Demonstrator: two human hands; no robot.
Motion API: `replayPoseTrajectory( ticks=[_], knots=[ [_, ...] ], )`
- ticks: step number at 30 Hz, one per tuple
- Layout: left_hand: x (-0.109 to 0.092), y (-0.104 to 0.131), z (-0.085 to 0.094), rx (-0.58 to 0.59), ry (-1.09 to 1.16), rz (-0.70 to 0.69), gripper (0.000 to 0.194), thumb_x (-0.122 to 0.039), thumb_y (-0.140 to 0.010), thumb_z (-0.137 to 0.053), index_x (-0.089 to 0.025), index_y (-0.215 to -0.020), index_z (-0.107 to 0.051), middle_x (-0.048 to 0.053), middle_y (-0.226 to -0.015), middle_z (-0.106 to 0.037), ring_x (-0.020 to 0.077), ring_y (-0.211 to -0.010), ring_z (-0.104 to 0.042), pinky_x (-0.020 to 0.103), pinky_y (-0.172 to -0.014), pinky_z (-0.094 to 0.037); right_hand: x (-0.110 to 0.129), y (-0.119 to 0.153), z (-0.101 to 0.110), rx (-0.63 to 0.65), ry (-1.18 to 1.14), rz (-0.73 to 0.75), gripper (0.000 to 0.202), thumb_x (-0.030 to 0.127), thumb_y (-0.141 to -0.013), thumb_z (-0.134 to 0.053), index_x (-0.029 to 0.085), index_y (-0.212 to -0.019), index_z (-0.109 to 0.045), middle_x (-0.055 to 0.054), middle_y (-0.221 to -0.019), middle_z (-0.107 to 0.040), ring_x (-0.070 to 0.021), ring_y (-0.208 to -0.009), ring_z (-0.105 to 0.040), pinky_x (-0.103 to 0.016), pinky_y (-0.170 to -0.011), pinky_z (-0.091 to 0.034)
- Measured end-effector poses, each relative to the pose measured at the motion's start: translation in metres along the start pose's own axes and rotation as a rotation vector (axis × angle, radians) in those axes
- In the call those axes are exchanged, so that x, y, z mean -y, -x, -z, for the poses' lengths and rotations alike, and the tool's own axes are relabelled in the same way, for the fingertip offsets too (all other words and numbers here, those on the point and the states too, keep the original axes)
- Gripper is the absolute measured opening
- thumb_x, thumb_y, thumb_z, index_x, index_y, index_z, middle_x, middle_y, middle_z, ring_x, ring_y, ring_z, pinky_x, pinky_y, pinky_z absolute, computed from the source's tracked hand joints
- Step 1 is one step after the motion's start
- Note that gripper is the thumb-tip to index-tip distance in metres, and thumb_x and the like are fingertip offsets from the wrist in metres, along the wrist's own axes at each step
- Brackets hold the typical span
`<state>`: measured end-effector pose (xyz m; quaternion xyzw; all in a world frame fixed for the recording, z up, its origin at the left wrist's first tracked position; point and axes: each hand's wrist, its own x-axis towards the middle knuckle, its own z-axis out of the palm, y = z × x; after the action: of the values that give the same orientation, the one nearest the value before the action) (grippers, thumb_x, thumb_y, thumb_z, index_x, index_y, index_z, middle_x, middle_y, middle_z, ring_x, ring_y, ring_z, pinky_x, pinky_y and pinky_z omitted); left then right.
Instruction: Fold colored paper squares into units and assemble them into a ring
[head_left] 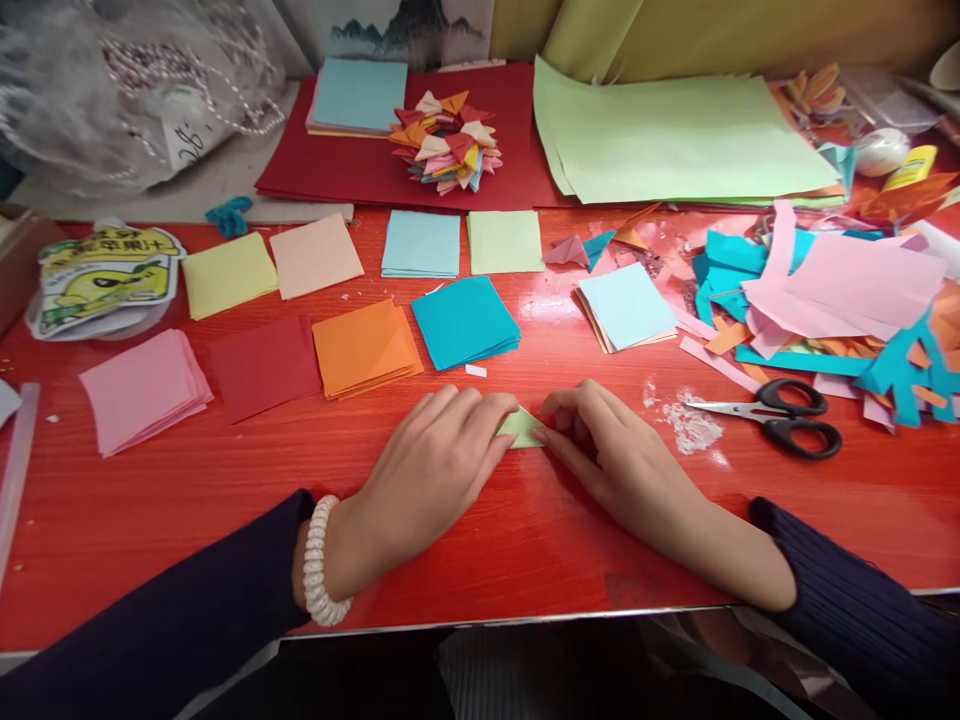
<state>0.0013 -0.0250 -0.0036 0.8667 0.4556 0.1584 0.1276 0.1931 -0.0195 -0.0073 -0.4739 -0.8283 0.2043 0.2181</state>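
A small folded piece of light green paper (pixel 523 428) lies on the red table near its middle, between my hands. My left hand (pixel 439 450) pinches its left side, with the thumb and index finger at the paper. At the right corner, my right hand (pixel 619 450) holds the paper between thumb and fingertips. Part of the paper is hidden under the fingers. Above my left hand are stacks of orange paper (pixel 367 348) and teal paper (pixel 466 322).
Black-handled scissors (pixel 796 418) lie right of my right hand, below a pile of paper scraps (pixel 840 290). Further back are a folded-paper ring (pixel 448 142), large green sheets (pixel 682 140) and a plastic bag (pixel 127 100). Pink squares (pixel 142 390) lie at left.
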Motion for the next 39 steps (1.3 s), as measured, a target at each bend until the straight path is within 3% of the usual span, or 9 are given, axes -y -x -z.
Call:
replayPoseTrajectory(
  ticks=[5, 8, 12, 15, 18, 22, 25, 36, 39],
  knots=[
    [0.002, -0.002, 0.001, -0.026, -0.056, -0.041, 0.027, -0.023, -0.094, -0.035, -0.019, -0.116, -0.05, 0.002, -0.08, -0.049, 0.0126, -0.074, -0.05, 0.025, -0.068, -0.042, -0.002, 0.001, -0.004, -0.044, 0.032, 0.026, 0.011, 0.019, -0.086, -0.047, 0.02, -0.079, -0.039, -0.001, -0.072, -0.049, -0.0126, -0.062, -0.047, -0.024, -0.054, -0.04],
    [0.004, -0.002, 0.002, -0.007, -0.039, -0.035, 0.028, -0.027, -0.095, -0.035, -0.02, -0.117, -0.051, 0.002, -0.08, -0.048, 0.0118, -0.073, -0.05, 0.024, -0.066, -0.042, -0.004, 0.004, -0.004, -0.073, 0.074, 0.084, 0.001, 0.019, -0.088, -0.045, 0.018, -0.088, -0.045, -0.004, -0.077, -0.052, -0.0142, -0.067, -0.05, -0.026, -0.058, -0.043],
    [0.005, -0.002, 0.002, 0.004, -0.066, -0.052, 0.029, -0.029, -0.095, -0.034, -0.021, -0.116, -0.053, 0.002, -0.08, -0.049, 0.0119, -0.072, -0.049, 0.024, -0.064, -0.042, -0.009, 0.013, 0.002, -0.068, 0.162, 0.324, 0.028, 0.018, -0.087, -0.048, 0.014, -0.115, -0.049, -0.012, -0.102, -0.06, -0.0189, -0.092, -0.056, -0.033, -0.077, -0.048],
    [0.005, -0.002, 0.002, 0.004, -0.123, -0.09, 0.03, -0.029, -0.094, -0.035, -0.019, -0.115, -0.054, 0.003, -0.078, -0.049, 0.0132, -0.071, -0.05, 0.026, -0.063, -0.044, -0.011, 0.019, 0.008, 0.033, 0.267, 0.431, 0.039, 0.018, -0.086, -0.051, 0.013, -0.125, -0.046, -0.01, -0.122, -0.056, -0.022, -0.118, -0.046, -0.039, -0.097, -0.041],
    [0.006, -0.003, 0.003, -0.001, -0.233, -0.161, 0.03, -0.025, -0.093, -0.037, -0.014, -0.116, -0.053, 0.008, -0.086, -0.056, 0.0183, -0.081, -0.054, 0.032, -0.068, -0.047, -0.01, 0.021, 0.012, 0.053, 0.371, 0.444, 0.042, 0.021, -0.087, -0.051, 0.012, -0.128, -0.045, -0.006, -0.126, -0.053, -0.0227, -0.124, -0.04, -0.045, -0.105, -0.032],
    [0.012, -0.006, 0.007, -0.01, -0.324, -0.437, 0.03, -0.012, -0.092, -0.036, -0.008, -0.118, -0.049, 0.014, -0.118, -0.055, 0.0238, -0.111, -0.049, 0.043, -0.094, -0.042, -0.008, 0.019, 0.014, 0.026, 0.43, 0.463, 0.041, 0.021, -0.086, -0.051, 0.013, -0.127, -0.046, -0.004, -0.125, -0.054, -0.0231, -0.124, -0.041, -0.048, -0.107, -0.029],
    [0.018, -0.008, 0.013, -0.008, -0.313, -0.574, 0.027, -0.01, -0.091, -0.038, -0.006, -0.114, -0.052, 0.012, -0.115, -0.059, 0.0222, -0.112, -0.052, 0.041, -0.097, -0.042, -0.011, 0.02, 0.016, 0.059, 0.44, 0.459, 0.043, 0.02, -0.086, -0.052, 0.015, -0.128, -0.045, -0.003, -0.127, -0.052, -0.0237, -0.125, -0.04, -0.051, -0.106, -0.028],
    [0.036, -0.004, 0.02, 0.1, -0.234, -0.613, 0.022, -0.013, -0.091, -0.04, -0.015, -0.104, -0.058, 0.007, -0.127, -0.053, 0.0194, -0.123, -0.044, 0.042, -0.101, -0.04, -0.018, 0.024, 0.026, 0.047, 0.412, 0.457, 0.036, 0.014, -0.085, -0.049, 0.016, -0.12, -0.054, -0.003, -0.126, -0.053, -0.0253, -0.124, -0.04, -0.051, -0.104, -0.029],
    [0.033, -0.003, 0.018, 0.07, -0.238, -0.592, 0.017, -0.015, -0.09, -0.044, -0.013, -0.098, -0.059, 0.009, -0.127, -0.053, 0.0214, -0.122, -0.044, 0.044, -0.103, -0.038, -0.019, 0.023, 0.025, 0.039, 0.389, 0.462, 0.034, 0.015, -0.085, -0.048, 0.016, -0.118, -0.055, -0.003, -0.126, -0.053, -0.0238, -0.124, -0.041, -0.049, -0.103, -0.031]
  ],
)
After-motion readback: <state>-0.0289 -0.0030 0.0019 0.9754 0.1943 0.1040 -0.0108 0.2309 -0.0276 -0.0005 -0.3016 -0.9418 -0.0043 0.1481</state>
